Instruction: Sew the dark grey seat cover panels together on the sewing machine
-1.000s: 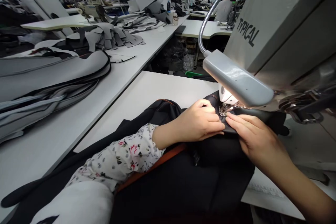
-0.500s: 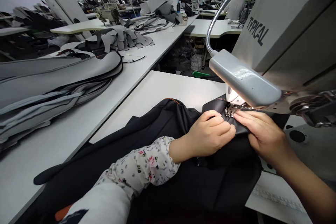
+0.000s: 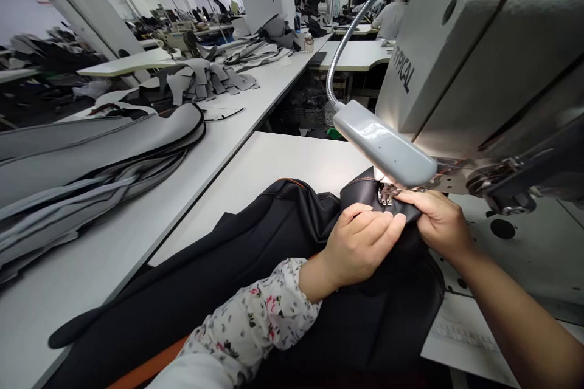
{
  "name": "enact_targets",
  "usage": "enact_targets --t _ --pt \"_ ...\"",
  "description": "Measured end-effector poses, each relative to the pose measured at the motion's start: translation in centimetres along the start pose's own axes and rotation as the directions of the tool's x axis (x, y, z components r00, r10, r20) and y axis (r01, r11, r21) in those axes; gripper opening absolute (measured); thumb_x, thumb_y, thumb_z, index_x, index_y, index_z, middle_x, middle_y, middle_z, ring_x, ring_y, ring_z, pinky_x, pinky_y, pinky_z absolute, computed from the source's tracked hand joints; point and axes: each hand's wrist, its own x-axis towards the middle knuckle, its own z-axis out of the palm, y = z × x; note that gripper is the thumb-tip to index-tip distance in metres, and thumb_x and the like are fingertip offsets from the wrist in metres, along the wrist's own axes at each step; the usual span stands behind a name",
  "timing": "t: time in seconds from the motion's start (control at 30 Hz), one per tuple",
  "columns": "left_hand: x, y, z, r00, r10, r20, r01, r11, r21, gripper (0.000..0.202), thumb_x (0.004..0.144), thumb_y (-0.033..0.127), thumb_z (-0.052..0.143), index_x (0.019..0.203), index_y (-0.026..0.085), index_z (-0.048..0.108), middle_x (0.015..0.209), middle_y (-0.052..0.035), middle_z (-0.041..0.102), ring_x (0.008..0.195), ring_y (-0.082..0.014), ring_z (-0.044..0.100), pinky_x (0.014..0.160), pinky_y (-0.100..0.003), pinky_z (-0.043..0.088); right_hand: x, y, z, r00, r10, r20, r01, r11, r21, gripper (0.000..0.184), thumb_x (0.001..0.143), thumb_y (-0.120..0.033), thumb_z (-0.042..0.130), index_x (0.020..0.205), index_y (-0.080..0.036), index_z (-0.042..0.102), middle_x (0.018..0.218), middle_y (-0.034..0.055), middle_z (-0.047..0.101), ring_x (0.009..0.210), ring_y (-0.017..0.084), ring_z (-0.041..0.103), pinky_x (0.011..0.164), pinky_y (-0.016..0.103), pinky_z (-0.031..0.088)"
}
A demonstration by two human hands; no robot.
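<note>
Left hand (image 3: pixel 358 243), fingers curled, and right hand (image 3: pixel 440 222), thumb and fingers nearly closed, pinch the black material (image 3: pixel 255 249); presser foot (image 3: pixel 385 194) just beyond, lamp (image 3: pixel 387 143) above. Stitching appears in hand; the next move calls for steady, flat feeding.

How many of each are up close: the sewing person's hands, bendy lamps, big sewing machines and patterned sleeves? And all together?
Hands: 2 (left hand, right hand)
Bendy lamp: 1
Big sewing machine: 1
Patterned sleeve: 1
Total: 5
</note>
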Motion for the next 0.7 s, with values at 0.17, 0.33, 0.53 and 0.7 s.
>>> enact_targets --t 0.17,0.33,0.53,0.7 --pt "0.0 -0.3 0.3 1.000 -0.001 -0.021 0.000 0.999 -0.038 0.028 0.107 0.014 0.047 0.125 0.012 0.067 0.115 -0.0039 0.078 0.103 -0.0143 0.068 0.102 -0.033 0.046 0.8 -0.2 0.4 0.996 0.075 -0.038 -0.076 0.996 -0.037 0.046 0.082 0.000 0.044 0.105 -0.023 0.075 0.096 0.0033 0.080 0.087 0.020 0.075 0.080 0.034 0.061" --pt "0.3 -0.4 0.9 1.000 -0.024 -0.005 0.024 0.999 -0.031 0.027 0.107 0.017 0.045 0.120 0.014 0.069 0.111 -0.0032 0.079 0.098 -0.0143 0.068 0.100 -0.033 0.047 -1.9 -8.9 -0.5 0.904 0.395 -0.164 -0.406 0.913 -0.040 0.037 0.095 -0.010 0.053 0.119 -0.029 0.073 0.125 0.0095 0.070 0.124 0.031 0.063 0.111 0.056 0.046" --pt "0.6 -0.4 1.0 0.995 -0.068 0.067 0.075 0.990 -0.120 0.028 0.107 0.015 0.044 0.119 0.017 0.069 0.112 -0.0023 0.079 0.101 -0.0148 0.069 0.104 -0.034 0.047 -9.2 -17.4 3.7 0.392 0.670 0.630 -0.794 -0.099 0.600 0.024 0.089 -0.044 0.072 0.100 -0.023 0.079 0.103 0.0112 0.077 0.097 0.027 0.073 0.084 0.037 0.060" --pt "-2.1 -4.0 -2.2 0.944 -0.073 0.320 0.156 0.958 -0.240 0.067 0.098 0.059 0.064 0.147 0.016 0.052 0.151 -0.0173 0.057 0.148 -0.0295 0.046 0.123 -0.049 0.038 -10.6 -15.6 5.0 0.132 0.684 0.718 -0.659 -0.481 0.579 0.055 0.080 -0.051 0.084 0.123 -0.018 0.073 0.124 0.0140 0.075 0.108 0.024 0.072 0.103 0.039 0.054"
